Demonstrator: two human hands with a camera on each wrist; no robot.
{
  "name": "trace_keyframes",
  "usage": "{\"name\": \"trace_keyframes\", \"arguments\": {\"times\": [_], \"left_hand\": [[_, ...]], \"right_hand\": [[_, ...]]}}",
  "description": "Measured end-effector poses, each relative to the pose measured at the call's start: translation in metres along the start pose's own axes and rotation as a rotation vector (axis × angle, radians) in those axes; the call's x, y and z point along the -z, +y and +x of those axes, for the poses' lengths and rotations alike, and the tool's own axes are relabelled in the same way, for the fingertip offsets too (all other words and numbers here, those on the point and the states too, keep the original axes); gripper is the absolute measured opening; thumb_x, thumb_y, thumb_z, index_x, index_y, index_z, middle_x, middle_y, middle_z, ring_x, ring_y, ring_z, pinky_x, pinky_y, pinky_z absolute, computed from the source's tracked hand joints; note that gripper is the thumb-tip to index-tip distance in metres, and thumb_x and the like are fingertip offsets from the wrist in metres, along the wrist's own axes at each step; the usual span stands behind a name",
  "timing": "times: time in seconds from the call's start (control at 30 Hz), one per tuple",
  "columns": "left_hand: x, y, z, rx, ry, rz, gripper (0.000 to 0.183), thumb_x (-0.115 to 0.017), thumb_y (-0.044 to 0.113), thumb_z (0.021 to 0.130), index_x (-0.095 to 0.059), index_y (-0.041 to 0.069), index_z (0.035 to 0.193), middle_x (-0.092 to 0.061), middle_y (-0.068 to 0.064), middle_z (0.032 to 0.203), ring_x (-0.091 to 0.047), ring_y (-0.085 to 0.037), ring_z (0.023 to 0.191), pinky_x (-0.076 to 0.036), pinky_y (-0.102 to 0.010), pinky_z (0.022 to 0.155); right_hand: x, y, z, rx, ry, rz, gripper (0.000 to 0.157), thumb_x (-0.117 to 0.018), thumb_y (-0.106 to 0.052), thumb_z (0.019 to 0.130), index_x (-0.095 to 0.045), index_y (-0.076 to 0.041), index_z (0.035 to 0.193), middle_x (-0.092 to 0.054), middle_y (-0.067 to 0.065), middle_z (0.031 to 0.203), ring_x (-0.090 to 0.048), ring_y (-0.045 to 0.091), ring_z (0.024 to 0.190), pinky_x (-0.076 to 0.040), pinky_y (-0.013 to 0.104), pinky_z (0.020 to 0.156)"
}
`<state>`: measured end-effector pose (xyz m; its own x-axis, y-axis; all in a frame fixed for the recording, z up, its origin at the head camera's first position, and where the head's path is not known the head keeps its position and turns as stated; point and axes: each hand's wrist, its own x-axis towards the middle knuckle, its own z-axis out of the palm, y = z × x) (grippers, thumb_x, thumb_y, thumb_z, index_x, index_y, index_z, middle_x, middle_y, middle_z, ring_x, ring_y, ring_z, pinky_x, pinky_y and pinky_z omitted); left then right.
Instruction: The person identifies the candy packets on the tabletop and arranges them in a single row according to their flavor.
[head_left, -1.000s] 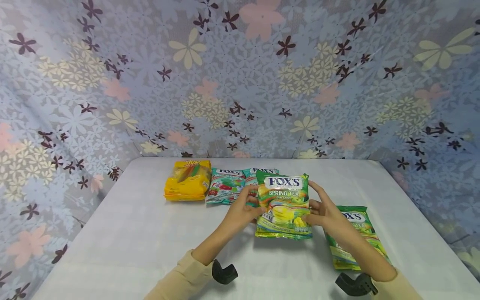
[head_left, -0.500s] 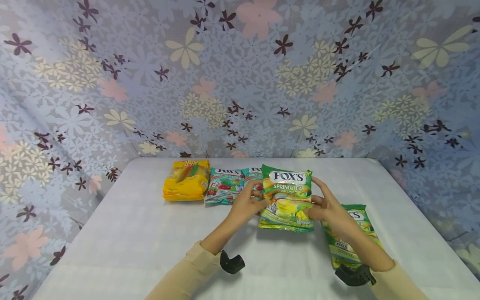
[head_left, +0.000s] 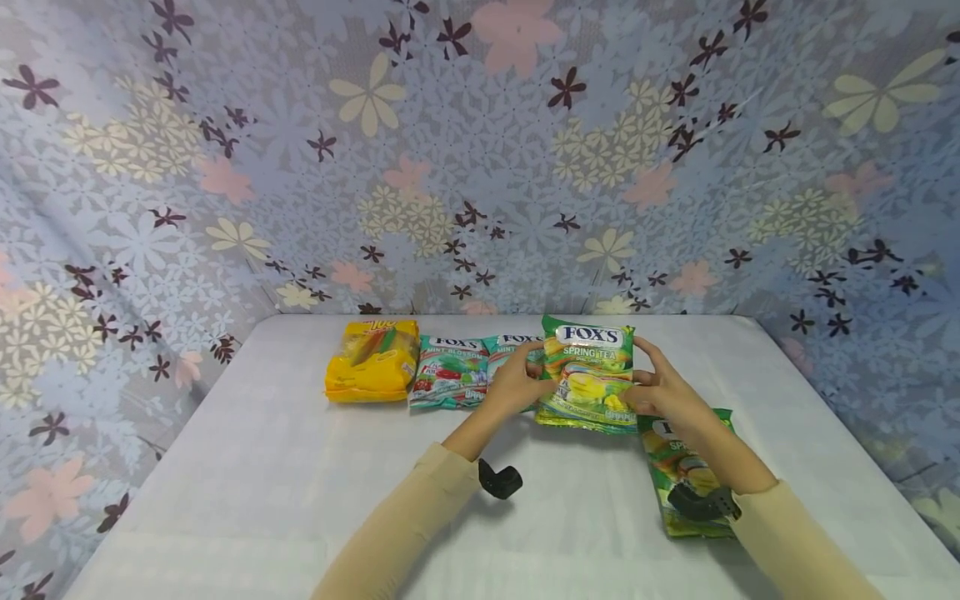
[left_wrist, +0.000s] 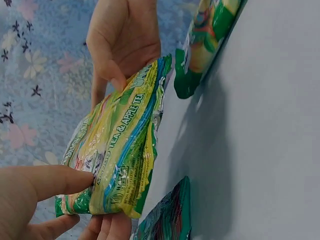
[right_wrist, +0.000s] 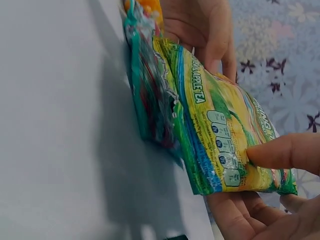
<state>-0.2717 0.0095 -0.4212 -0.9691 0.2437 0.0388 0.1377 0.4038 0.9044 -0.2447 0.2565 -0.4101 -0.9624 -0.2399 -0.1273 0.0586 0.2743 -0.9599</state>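
Note:
A green and yellow Fox's Spring Tea candy bag point(head_left: 588, 379) is held up above the white table between both hands. My left hand point(head_left: 517, 382) pinches its left edge, thumb in front and fingers behind, as the left wrist view also shows. On the opposite edge my right hand point(head_left: 663, 387) grips it the same way, its thumb point(right_wrist: 285, 152) pressing the printed front. Behind the left hand, a teal Fox's Mint Blossom bag point(head_left: 504, 354) is partly covered. Below the right forearm lies a second Spring Tea bag point(head_left: 678, 467), partly hidden by the wrist.
Another Mint Blossom bag point(head_left: 450, 372) lies to the left, beside a yellow packet point(head_left: 373, 362) at the row's end. The white table point(head_left: 300, 500) runs back to a floral cloth backdrop point(head_left: 480, 167). Each wrist wears a black camera mount point(head_left: 500, 479).
Both hands have carried the Spring Tea bag to the right and farther back. More of the second Mint Blossom bag shows than half a second ago. The other packets stay put.

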Motion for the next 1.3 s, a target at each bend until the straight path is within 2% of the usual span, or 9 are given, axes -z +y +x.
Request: {"name": "trace_keyframes", "arguments": {"times": [0.13,0.2,0.3,0.4,0.53,0.67,0.93,1.13,1.3], "left_hand": [[-0.006,0.001,0.013,0.014,0.016,0.046,0.068,-0.077,0.017,0.084,-0.045,0.017,0.144,-0.062,-0.006,0.097,-0.061,-0.021,0.063,-0.05,-0.031,0.053],[-0.01,0.0,0.02,0.014,0.031,0.083,0.067,-0.077,0.017,0.084,-0.046,0.016,0.143,-0.062,-0.005,0.094,-0.06,-0.02,0.06,-0.048,-0.03,0.051],[-0.014,-0.001,0.027,0.018,0.04,0.104,0.067,-0.077,0.016,0.084,-0.046,0.013,0.143,-0.062,-0.006,0.092,-0.058,-0.018,0.058,-0.047,-0.029,0.052],[-0.017,-0.001,0.031,0.033,0.042,0.14,0.067,-0.076,0.016,0.084,-0.046,0.013,0.143,-0.064,-0.008,0.095,-0.058,-0.016,0.061,-0.046,-0.029,0.053],[-0.02,0.0,0.035,0.067,0.045,0.176,0.067,-0.075,0.016,0.085,-0.044,0.013,0.144,-0.064,-0.007,0.093,-0.055,-0.014,0.062,-0.043,-0.028,0.052],[-0.024,0.0,0.04,0.104,0.059,0.236,0.066,-0.074,0.016,0.085,-0.044,0.014,0.145,-0.064,-0.007,0.081,-0.047,-0.014,0.055,-0.036,-0.029,0.049],[-0.032,0.004,0.046,0.146,0.103,0.38,0.066,-0.077,0.022,0.083,-0.049,0.017,0.142,-0.07,-0.004,0.091,-0.038,-0.012,0.046,-0.031,-0.027,0.044],[-0.033,0.008,0.046,0.171,0.107,0.412,0.064,-0.077,0.023,0.083,-0.052,0.015,0.141,-0.066,-0.008,0.119,-0.044,-0.012,0.049,-0.034,-0.027,0.044],[-0.034,0.01,0.048,0.183,0.094,0.414,0.063,-0.076,0.019,0.084,-0.051,0.013,0.141,-0.063,-0.01,0.124,-0.04,-0.013,0.047,-0.03,-0.027,0.043]], "right_hand": [[0.007,0.001,0.012,-0.032,0.006,-0.032,0.104,-0.066,-0.014,0.09,0.014,-0.024,0.154,-0.013,0.036,0.151,-0.045,0.041,0.121,-0.048,0.04,0.084],[0.01,0.002,0.019,-0.046,0.004,-0.042,0.105,-0.067,-0.016,0.09,0.015,-0.024,0.154,-0.015,0.036,0.15,-0.046,0.039,0.119,-0.048,0.04,0.083],[0.013,0.005,0.028,-0.053,0.003,-0.049,0.106,-0.069,-0.016,0.089,0.015,-0.023,0.154,-0.024,0.035,0.146,-0.052,0.03,0.101,-0.048,0.041,0.077],[0.015,0.008,0.035,-0.064,-0.001,-0.069,0.108,-0.07,-0.016,0.088,0.016,-0.023,0.154,-0.025,0.035,0.144,-0.052,0.034,0.103,-0.049,0.044,0.082],[0.018,0.013,0.046,-0.085,-0.005,-0.089,0.111,-0.071,-0.016,0.087,0.017,-0.022,0.153,-0.017,0.038,0.147,-0.039,0.048,0.126,-0.044,0.054,0.095],[0.021,0.015,0.055,-0.086,-0.007,-0.109,0.111,-0.071,-0.016,0.087,0.017,-0.021,0.154,-0.014,0.039,0.147,-0.034,0.05,0.129,-0.041,0.058,0.097],[0.028,0.018,0.066,-0.148,-0.033,-0.109,0.11,-0.07,-0.014,0.087,0.018,-0.018,0.153,-0.006,0.039,0.15,-0.028,0.051,0.133,-0.036,0.06,0.101],[0.03,0.019,0.07,-0.197,-0.04,-0.116,0.111,-0.072,-0.015,0.085,0.015,-0.018,0.154,-0.005,0.036,0.152,-0.023,0.049,0.136,-0.034,0.06,0.103],[0.031,0.021,0.074,-0.229,-0.039,-0.141,0.11,-0.072,-0.016,0.085,0.013,-0.016,0.154,-0.004,0.036,0.152,-0.023,0.051,0.135,-0.035,0.059,0.102]]}}
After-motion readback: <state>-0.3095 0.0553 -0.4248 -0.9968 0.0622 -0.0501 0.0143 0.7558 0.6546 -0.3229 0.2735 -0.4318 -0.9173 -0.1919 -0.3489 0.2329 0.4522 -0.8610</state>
